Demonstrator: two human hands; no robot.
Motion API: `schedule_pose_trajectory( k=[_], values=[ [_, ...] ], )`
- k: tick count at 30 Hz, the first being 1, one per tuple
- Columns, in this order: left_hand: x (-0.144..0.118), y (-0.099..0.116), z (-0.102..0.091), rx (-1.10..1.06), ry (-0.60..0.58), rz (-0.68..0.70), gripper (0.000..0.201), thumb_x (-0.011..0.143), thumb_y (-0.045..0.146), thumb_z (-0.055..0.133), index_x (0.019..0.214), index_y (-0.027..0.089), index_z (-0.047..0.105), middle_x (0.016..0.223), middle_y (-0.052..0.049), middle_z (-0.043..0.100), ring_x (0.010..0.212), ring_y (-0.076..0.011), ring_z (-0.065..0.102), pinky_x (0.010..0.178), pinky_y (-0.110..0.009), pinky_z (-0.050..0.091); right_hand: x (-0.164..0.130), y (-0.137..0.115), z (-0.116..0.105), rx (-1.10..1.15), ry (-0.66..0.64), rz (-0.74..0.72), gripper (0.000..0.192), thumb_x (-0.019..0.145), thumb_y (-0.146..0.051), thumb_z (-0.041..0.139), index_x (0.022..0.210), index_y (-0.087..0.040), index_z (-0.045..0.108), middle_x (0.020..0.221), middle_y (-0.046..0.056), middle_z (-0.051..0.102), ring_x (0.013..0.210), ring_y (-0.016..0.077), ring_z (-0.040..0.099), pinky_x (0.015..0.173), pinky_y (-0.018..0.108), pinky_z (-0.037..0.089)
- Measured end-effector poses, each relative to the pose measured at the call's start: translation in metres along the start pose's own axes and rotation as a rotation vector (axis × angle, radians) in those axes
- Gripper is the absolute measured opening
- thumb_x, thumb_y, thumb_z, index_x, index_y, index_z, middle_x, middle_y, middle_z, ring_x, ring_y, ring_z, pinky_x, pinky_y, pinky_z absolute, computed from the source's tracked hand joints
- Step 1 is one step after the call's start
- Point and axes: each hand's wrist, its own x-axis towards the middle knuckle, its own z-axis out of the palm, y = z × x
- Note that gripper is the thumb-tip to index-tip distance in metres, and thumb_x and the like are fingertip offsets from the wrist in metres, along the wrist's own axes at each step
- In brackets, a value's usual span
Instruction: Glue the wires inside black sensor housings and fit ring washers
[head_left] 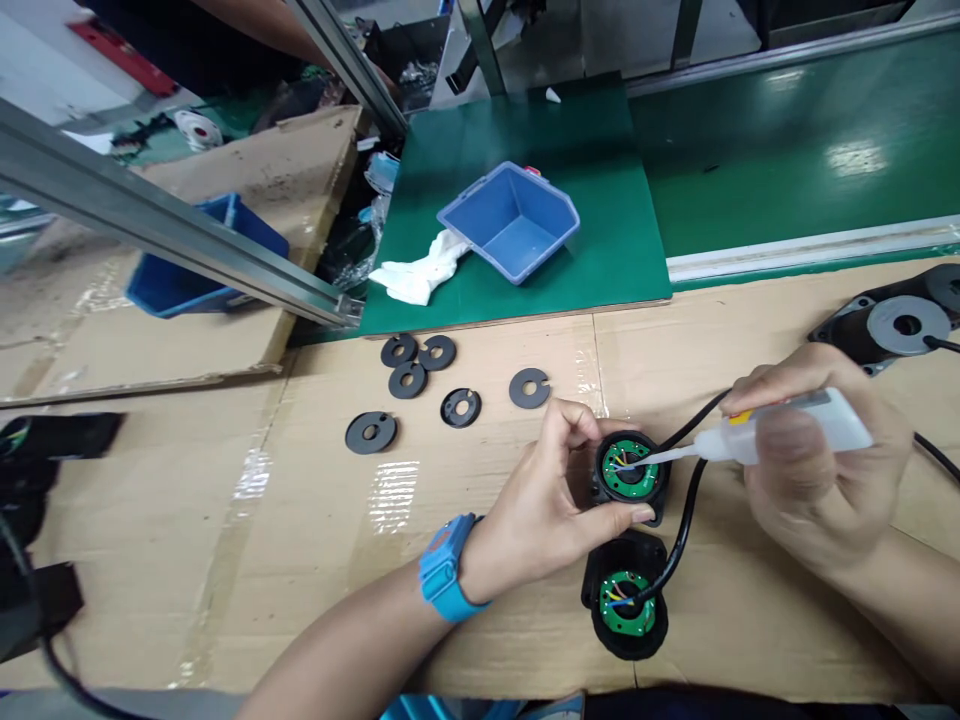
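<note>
Two housings lie on the cardboard; our left hand (551, 495) clamps the upper housing (628, 470), our right hand (814, 460) grips a glue bottle (787, 428), nozzle over its board. Risk: excess glue flooding the wires if squeezed hard.

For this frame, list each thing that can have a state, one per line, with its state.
Left hand: grip shut on upper housing.
Right hand: grip shut on glue bottle.
Glue bottle: level, nozzle tip over the upper housing's board.
Upper housing: open, green board and wires exposed.
Lower housing: open, lying on the cardboard, cable attached.
Blue bin: tilted, looks empty.
Discs: six, flat and loose on the cardboard.
White cloth: crumpled beside the bin.
</note>
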Motion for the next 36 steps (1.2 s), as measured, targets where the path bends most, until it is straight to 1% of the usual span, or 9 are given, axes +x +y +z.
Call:
schedule_pose_trajectory(
  k=[3,6,10,15,24,27,30,33,36],
  values=[
    [0.0002,-0.0028,0.0023,-0.057,-0.007,-0.025,0.056,0.081,0.016,0.085,0.101,0.028,0.034,0.131,-0.003,0.066,0.124,-0.0174,0.065,0.101,-0.034,0.054,-0.0046,0.0034,0.0032,0.031,-0.081,-0.041,0.015,0.095,-0.038,0.073,0.092,-0.024,0.068,0.074,-0.002,0.064,0.057,0.0133,0.058,0.047,0.030,0.040],
    [-0.0004,-0.0012,0.0036,-0.091,-0.016,-0.015,0.055,0.082,0.013,0.085,0.101,0.028,0.035,0.132,-0.001,0.065,0.123,-0.0140,0.065,0.102,-0.030,0.053,-0.0037,0.0014,0.0055,0.000,-0.126,-0.053,0.016,0.095,-0.040,0.074,0.093,-0.026,0.067,0.073,-0.003,0.064,0.054,0.0113,0.056,0.045,0.029,0.040],
    [-0.0010,0.0016,0.0049,-0.106,-0.024,-0.004,0.054,0.081,0.012,0.085,0.101,0.027,0.037,0.129,0.000,0.066,0.118,-0.0107,0.066,0.097,-0.025,0.053,-0.0005,-0.0020,0.0073,-0.015,-0.127,-0.062,0.021,0.095,-0.043,0.074,0.090,-0.025,0.065,0.070,-0.005,0.062,0.051,0.0093,0.054,0.043,0.027,0.039],
    [0.0002,0.0023,0.0052,-0.135,-0.031,0.003,0.054,0.081,0.011,0.084,0.100,0.027,0.037,0.128,0.000,0.067,0.115,-0.0109,0.067,0.096,-0.026,0.055,-0.0027,-0.0013,0.0058,-0.018,-0.130,-0.048,0.021,0.095,-0.044,0.074,0.091,-0.025,0.065,0.070,-0.005,0.062,0.052,0.0101,0.054,0.044,0.028,0.038],
    [-0.0004,0.0046,0.0036,-0.060,-0.025,0.009,0.054,0.080,0.009,0.083,0.099,0.028,0.036,0.127,-0.006,0.068,0.124,-0.0195,0.067,0.099,-0.036,0.058,-0.0024,0.0003,0.0032,-0.057,-0.078,-0.053,0.016,0.094,-0.044,0.073,0.093,-0.029,0.067,0.075,-0.002,0.066,0.057,0.0152,0.057,0.048,0.034,0.043],
    [-0.0002,0.0034,0.0033,-0.065,-0.022,0.009,0.054,0.079,0.009,0.084,0.099,0.027,0.036,0.127,-0.005,0.069,0.124,-0.0178,0.067,0.099,-0.033,0.057,-0.0023,0.0030,0.0023,-0.060,-0.068,-0.044,0.016,0.094,-0.044,0.073,0.093,-0.029,0.067,0.074,-0.001,0.064,0.056,0.0163,0.055,0.047,0.035,0.041],
    [0.0000,0.0023,0.0037,-0.085,-0.027,0.016,0.055,0.079,0.008,0.084,0.100,0.027,0.037,0.129,-0.004,0.068,0.123,-0.0153,0.066,0.099,-0.030,0.055,-0.0016,0.0050,0.0032,-0.030,-0.055,-0.007,0.017,0.095,-0.043,0.072,0.089,-0.029,0.066,0.071,-0.002,0.061,0.053,0.0146,0.051,0.045,0.034,0.037],
    [-0.0004,0.0027,0.0039,-0.084,-0.029,0.012,0.054,0.080,0.009,0.084,0.100,0.027,0.037,0.131,-0.005,0.068,0.119,-0.0142,0.067,0.098,-0.030,0.055,-0.0008,0.0036,0.0055,-0.026,-0.052,0.007,0.019,0.096,-0.043,0.071,0.085,-0.029,0.065,0.068,-0.003,0.061,0.053,0.0138,0.053,0.045,0.033,0.037],
    [-0.0009,0.0034,0.0032,-0.067,-0.023,0.010,0.054,0.080,0.010,0.084,0.101,0.027,0.036,0.129,-0.005,0.068,0.116,-0.0150,0.068,0.095,-0.030,0.056,-0.0006,0.0006,0.0068,-0.028,-0.069,-0.025,0.021,0.097,-0.045,0.070,0.085,-0.028,0.065,0.067,-0.003,0.061,0.053,0.0131,0.054,0.044,0.031,0.037]
  ],
)
